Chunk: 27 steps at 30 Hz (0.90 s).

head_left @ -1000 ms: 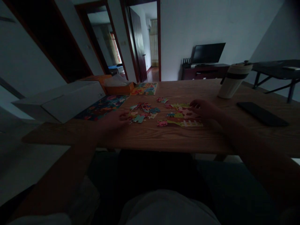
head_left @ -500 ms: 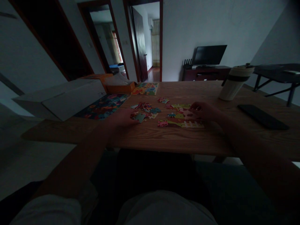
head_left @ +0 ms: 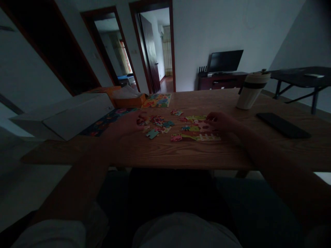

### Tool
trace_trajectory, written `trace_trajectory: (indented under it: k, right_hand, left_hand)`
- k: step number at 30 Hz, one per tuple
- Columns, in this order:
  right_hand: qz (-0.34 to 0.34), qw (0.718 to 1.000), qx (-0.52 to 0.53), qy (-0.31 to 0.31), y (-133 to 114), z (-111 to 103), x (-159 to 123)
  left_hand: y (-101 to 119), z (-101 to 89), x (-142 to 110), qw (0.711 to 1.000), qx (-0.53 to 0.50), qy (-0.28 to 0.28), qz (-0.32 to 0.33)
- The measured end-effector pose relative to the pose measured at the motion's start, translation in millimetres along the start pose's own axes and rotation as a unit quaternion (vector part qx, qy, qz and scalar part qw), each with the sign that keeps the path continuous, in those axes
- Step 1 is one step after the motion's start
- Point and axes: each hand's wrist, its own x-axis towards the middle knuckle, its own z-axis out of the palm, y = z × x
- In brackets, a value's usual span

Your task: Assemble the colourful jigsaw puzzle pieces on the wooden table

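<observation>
Loose colourful puzzle pieces (head_left: 159,123) lie in a small heap on the wooden table (head_left: 181,151). To their right lies a partly joined puzzle section (head_left: 199,132). My left hand (head_left: 126,124) is raised just left of the heap, fingers pinched on a small puzzle piece (head_left: 141,121). My right hand (head_left: 219,122) rests on the joined section's right side, fingers curled down onto it. A single teal piece (head_left: 152,133) lies apart near the front of the heap. The room is dim.
A white box lid (head_left: 74,115) and a dark puzzle picture board (head_left: 108,119) lie at the left. An orange tissue box (head_left: 129,100) and a finished puzzle (head_left: 157,100) sit behind. A white tumbler (head_left: 250,91) and a black phone (head_left: 283,125) are at the right.
My left hand has lifted from the near edge of the heap and moved back and left with a piece pinched in it. The right hand has barely shifted.
</observation>
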Motion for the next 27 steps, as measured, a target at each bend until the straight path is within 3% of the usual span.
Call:
trace_trajectory:
  k: [3, 6, 12, 15, 18, 27]
  right_hand:
    - [-0.009, 1.0, 0.002, -0.002, 1.4, -0.6, 0.1]
    - [-0.005, 1.0, 0.002, 0.003, 0.7, -1.4, -0.8]
    - [0.007, 1.0, -0.009, 0.005, -2.1, -1.3, -2.2]
    - [0.0, 1.0, -0.007, 0.004, -2.2, -2.0, -2.4]
    - [-0.001, 1.0, -0.006, 0.005, -3.0, -3.9, -2.9]
    - [0.0, 1.0, -0.001, 0.009, -2.9, -2.6, -2.6]
  left_hand:
    - [29.7, -1.6, 24.3, 0.997, 0.037, 0.008, 0.068]
    - [65.1, 9.6, 50.0, 0.99, 0.039, 0.009, 0.134]
    - [113.1, 67.1, 98.2, 0.975, 0.0, -0.086, 0.206]
    - [117.0, 95.5, 107.5, 0.965, 0.019, -0.079, 0.251]
    - [113.8, 110.8, 106.2, 0.96, 0.021, -0.058, 0.273]
    - [108.3, 112.3, 104.5, 0.96, 0.025, -0.042, 0.276]
